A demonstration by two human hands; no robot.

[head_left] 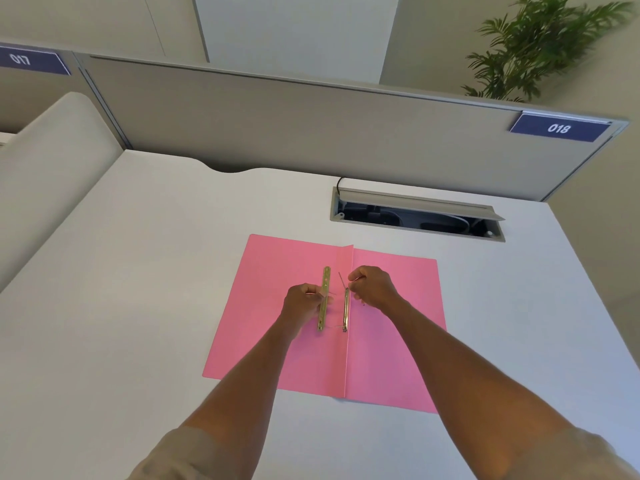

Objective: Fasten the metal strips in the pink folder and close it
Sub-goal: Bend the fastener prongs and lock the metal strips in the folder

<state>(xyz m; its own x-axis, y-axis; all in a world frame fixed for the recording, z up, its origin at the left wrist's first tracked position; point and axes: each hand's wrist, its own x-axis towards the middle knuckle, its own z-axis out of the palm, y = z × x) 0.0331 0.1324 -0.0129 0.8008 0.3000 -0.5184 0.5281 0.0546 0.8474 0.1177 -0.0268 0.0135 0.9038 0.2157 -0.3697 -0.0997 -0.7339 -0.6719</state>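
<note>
The pink folder [391,341] lies open and flat on the white desk [138,271]. A brass base strip [345,308] runs along its centre fold, with a thin prong [342,279] standing up at its far end and another bent left at its near end. My left hand [304,303] grips a loose brass bar [325,292] with holes, held lengthwise just left of the fold. My right hand [372,285] pinches the far prong with closed fingers.
An open cable hatch [415,213] with a raised lid sits in the desk behind the folder on the right. A grey partition [311,123] walls the back edge, and a curved divider [52,161] stands on the left.
</note>
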